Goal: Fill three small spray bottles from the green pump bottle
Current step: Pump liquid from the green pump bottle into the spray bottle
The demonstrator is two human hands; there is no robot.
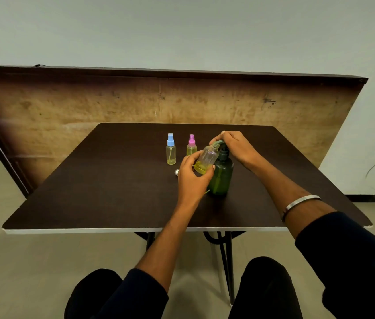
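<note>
Surface: dark brown table across the middle of the frame, with a pale front edge and black legs below; a worn wooden board stands behind it against a pale wall.
Green pump bottle: upright on the table, right of centre, its dark pump head under the right hand.
Right hand: comes in from the lower right, a metal bangle on the forearm; its fingers are curled over the pump head and spout, pressing on top.
Left hand: just left of the pump bottle, fingers and thumb wrapped round an uncapped clear bottle.
Uncapped clear bottle: tilted, open neck up at the pump spout, a little yellow liquid pooled at its base.
Blue-capped spray bottle: upright toward the far side of the table, left of the hands, with yellow liquid in the lower part.
Pink-capped spray bottle: upright just right of the blue one, partly hidden by the held bottle.
Small pale object: on the table at the left hand's fingers; too small to tell what it is.
Foreground: dark sleeves and knees along the bottom of the frame.
</note>
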